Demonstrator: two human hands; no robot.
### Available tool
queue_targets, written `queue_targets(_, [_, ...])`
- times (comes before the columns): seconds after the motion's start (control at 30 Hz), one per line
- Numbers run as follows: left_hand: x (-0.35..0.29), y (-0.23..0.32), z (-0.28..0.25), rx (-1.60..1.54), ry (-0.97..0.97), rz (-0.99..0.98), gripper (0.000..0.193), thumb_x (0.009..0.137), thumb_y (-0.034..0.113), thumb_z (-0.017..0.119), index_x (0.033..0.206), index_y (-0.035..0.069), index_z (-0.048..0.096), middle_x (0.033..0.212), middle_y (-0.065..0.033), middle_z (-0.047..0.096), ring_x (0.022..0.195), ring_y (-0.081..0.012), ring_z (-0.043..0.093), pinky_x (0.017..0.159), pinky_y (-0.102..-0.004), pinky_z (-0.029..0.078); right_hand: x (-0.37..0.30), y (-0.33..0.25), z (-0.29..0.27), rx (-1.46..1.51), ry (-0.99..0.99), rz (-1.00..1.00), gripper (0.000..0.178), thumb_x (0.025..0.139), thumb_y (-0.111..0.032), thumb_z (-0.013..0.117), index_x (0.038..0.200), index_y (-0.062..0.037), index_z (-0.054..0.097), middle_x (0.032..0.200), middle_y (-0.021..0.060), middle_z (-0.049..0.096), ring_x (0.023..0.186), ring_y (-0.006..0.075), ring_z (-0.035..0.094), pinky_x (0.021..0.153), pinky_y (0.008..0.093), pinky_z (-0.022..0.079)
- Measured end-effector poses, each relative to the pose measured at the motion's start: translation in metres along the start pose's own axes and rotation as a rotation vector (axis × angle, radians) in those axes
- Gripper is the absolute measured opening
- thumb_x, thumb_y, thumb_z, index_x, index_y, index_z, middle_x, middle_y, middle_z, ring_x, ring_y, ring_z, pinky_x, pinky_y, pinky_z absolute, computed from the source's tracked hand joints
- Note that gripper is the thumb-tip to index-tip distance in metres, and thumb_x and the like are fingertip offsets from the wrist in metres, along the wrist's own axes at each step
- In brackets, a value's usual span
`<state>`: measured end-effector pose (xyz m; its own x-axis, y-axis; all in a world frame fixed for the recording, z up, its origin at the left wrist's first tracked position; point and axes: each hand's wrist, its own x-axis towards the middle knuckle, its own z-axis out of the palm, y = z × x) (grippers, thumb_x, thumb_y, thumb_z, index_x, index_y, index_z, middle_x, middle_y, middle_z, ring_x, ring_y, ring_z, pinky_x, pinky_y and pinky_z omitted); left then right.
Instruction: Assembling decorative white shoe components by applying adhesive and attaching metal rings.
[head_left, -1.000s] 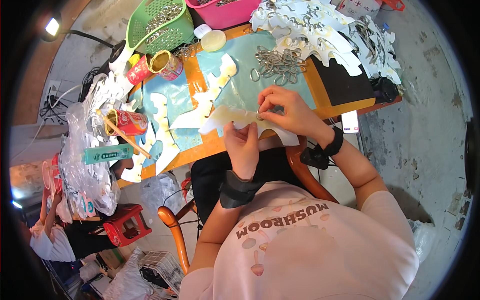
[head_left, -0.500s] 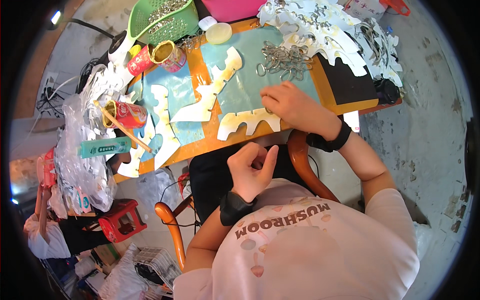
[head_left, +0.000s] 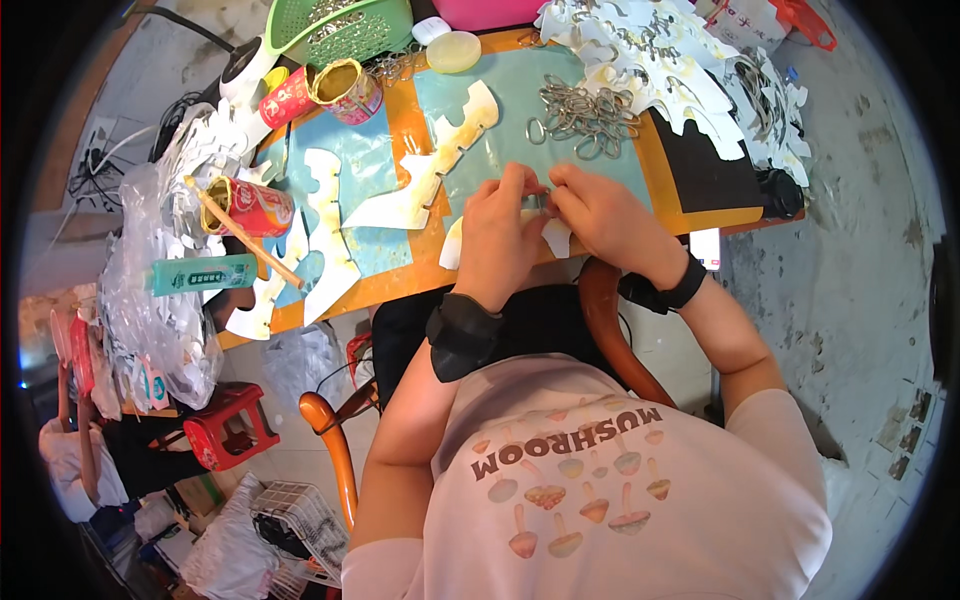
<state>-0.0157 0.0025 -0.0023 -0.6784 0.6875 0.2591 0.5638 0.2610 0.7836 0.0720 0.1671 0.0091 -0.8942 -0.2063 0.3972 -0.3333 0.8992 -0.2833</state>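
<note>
My left hand (head_left: 500, 238) and my right hand (head_left: 608, 222) meet at the table's near edge, fingertips pinched close together. A small metal ring (head_left: 541, 197) shows in part between them, at my right fingertips; what my left fingers grip is hidden. Below them lies a white scalloped cutout (head_left: 556, 238) with yellowish stains, mostly covered by my hands. Beyond my hands is a pile of metal rings (head_left: 590, 115). To the left lie a notched white cutout (head_left: 425, 185) with yellowed edges and a narrower cutout (head_left: 325, 235).
Stacked white cutouts with rings (head_left: 660, 60) fill the far right. Open red cans (head_left: 262, 208) stand at the left, one with a stick (head_left: 245, 235) across it, near a teal box (head_left: 205, 273). A green basket (head_left: 340, 40) holds metal pieces. A wooden chair arm (head_left: 605, 310) is near my right forearm.
My left hand has risen from in front of the table to join my right hand over the near cutout. The right hand has shifted slightly down and right. The view has shifted a little.
</note>
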Motion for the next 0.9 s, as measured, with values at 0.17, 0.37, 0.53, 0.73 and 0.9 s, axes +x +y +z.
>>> queue_targets(0.17, [-0.005,0.006,-0.005,0.174,-0.021,0.101,0.028,0.075,0.001,0.072,0.101,0.012,0.067,0.103,-0.0046,0.07,0.1,-0.0295,0.061,0.088,-0.0419,0.043,-0.022,-0.012,0.008,-0.076,0.127,-0.016,0.016,0.082,-0.004,0.062,0.096,0.0022,0.061,0.109,0.0142,0.057,0.086,0.0281,0.06,0.075,0.0359,0.049])
queue_targets(0.37, [-0.013,0.001,-0.002,0.359,0.074,0.297,0.018,0.075,0.006,0.07,0.089,0.015,0.074,0.112,0.0013,0.07,0.102,-0.0283,0.059,0.088,-0.0403,0.041,-0.027,-0.013,0.009,0.193,0.178,0.134,0.014,0.081,-0.003,0.068,0.093,0.0001,0.062,0.107,0.013,0.056,0.087,0.0298,0.059,0.076,0.0376,0.049])
queue_targets(0.53, [-0.019,0.001,0.002,0.396,0.096,0.339,0.022,0.07,0.007,0.069,0.09,0.016,0.074,0.117,0.0026,0.067,0.104,-0.0257,0.057,0.087,-0.0392,0.04,-0.011,-0.021,-0.001,0.487,0.25,0.526,0.013,0.08,-0.003,0.071,0.088,0.0019,0.062,0.104,0.0129,0.055,0.09,0.0314,0.06,0.073,0.0377,0.051])
queue_targets(0.73, [-0.021,-0.001,0.005,0.439,0.149,0.366,0.02,0.071,0.008,0.069,0.09,0.015,0.073,0.114,0.0033,0.068,0.102,-0.0232,0.058,0.085,-0.0379,0.04,-0.007,-0.021,0.013,0.299,0.26,0.436,0.013,0.076,0.001,0.07,0.082,0.0028,0.059,0.1,0.0129,0.053,0.09,0.0322,0.057,0.072,0.039,0.049])
queue_targets(0.9, [-0.021,-0.003,0.007,0.416,0.181,0.341,0.016,0.074,0.008,0.073,0.087,0.017,0.074,0.106,0.0059,0.072,0.097,-0.0226,0.06,0.084,-0.0374,0.039,-0.005,-0.029,0.017,0.145,0.299,0.365,0.015,0.074,0.004,0.069,0.079,0.003,0.054,0.1,0.0139,0.053,0.09,0.0332,0.055,0.073,0.0405,0.048])
